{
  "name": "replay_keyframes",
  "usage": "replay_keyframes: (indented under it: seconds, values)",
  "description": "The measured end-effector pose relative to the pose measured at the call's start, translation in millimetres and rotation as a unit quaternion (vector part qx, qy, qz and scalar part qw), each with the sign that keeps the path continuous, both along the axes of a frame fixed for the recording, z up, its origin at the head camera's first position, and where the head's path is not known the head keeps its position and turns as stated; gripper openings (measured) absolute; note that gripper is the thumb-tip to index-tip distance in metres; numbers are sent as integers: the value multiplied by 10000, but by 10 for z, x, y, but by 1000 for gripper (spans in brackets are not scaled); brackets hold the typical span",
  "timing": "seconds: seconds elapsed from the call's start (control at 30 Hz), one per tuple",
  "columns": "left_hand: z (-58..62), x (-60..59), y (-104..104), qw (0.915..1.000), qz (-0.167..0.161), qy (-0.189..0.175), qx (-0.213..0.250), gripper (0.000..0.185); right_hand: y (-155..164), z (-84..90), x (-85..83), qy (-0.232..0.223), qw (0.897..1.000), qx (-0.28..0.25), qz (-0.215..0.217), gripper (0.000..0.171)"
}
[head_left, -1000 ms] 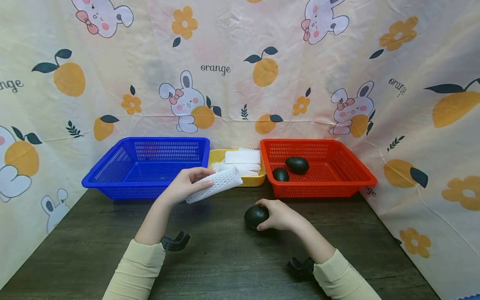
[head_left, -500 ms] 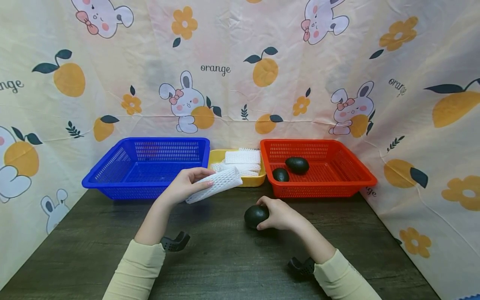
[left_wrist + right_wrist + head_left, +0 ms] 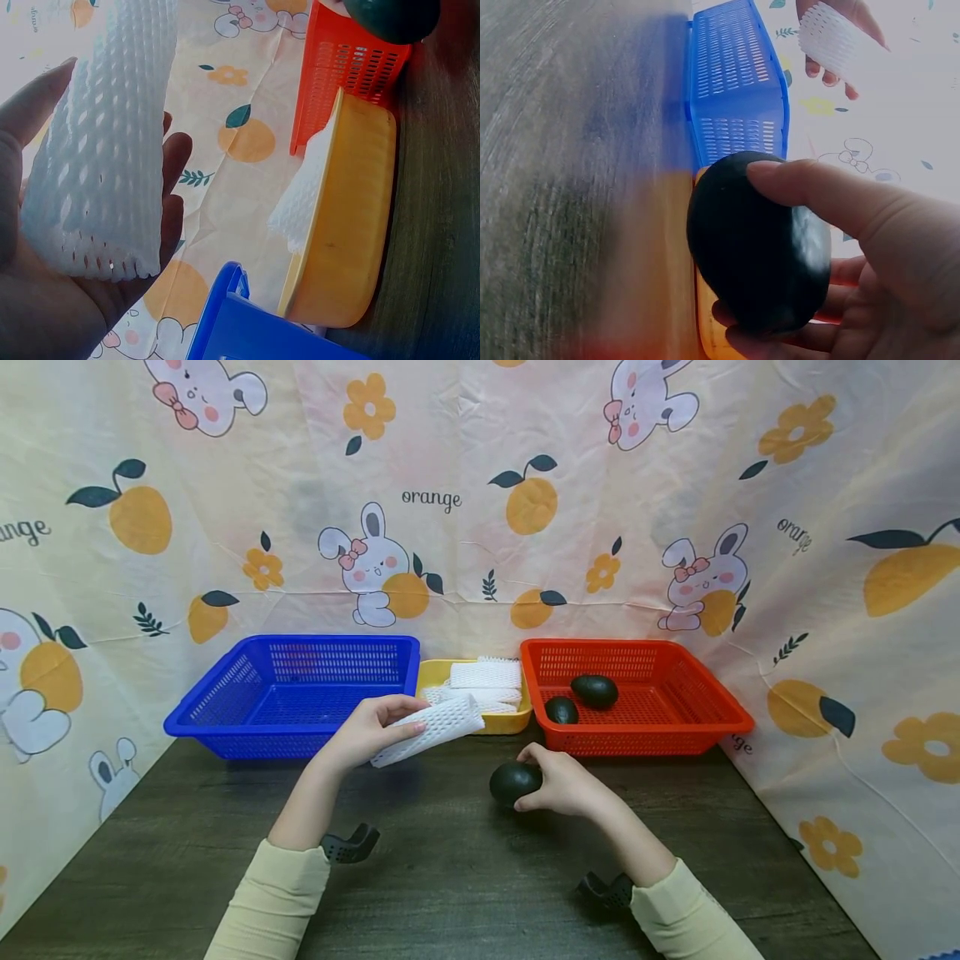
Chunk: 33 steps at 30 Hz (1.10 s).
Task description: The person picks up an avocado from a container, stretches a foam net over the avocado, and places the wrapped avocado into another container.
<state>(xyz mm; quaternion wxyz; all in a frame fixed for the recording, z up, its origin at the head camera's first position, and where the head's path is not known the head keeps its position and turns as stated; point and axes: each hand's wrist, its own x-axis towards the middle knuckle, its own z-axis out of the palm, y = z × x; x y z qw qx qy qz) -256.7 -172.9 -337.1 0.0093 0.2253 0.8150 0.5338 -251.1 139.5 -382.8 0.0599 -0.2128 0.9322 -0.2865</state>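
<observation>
Foam net sleeve: white, tubular, soft mesh; pinched between thumb and fingers of left hand, raised before blue perforated plastic basket. Avocado: dark, smooth, egg-shaped; right hand curled round it, just above dark wood-grain table. Beyond right hand: red basket with 2 avocados.

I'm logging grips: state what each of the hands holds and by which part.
The left hand grips a white foam mesh sleeve near its left end. The right hand holds a dark green oval avocado by its right side.
</observation>
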Motion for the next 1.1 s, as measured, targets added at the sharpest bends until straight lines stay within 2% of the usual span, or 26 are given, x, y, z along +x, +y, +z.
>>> replay_keyframes:
  seconds: [0.43,0.8,1.1]
  values:
    - [8,9,0,10000,24,-29,-10,40,38,89,-1,422,9964,-623,-396,60]
    - [14,8,3,10000,32,-54,-20,40,79,171,15,877,9891,-1061,-515,61]
    - [18,15,7,10000,-20,9,-6,39,100,243,31,887,9826,-1519,-594,62]
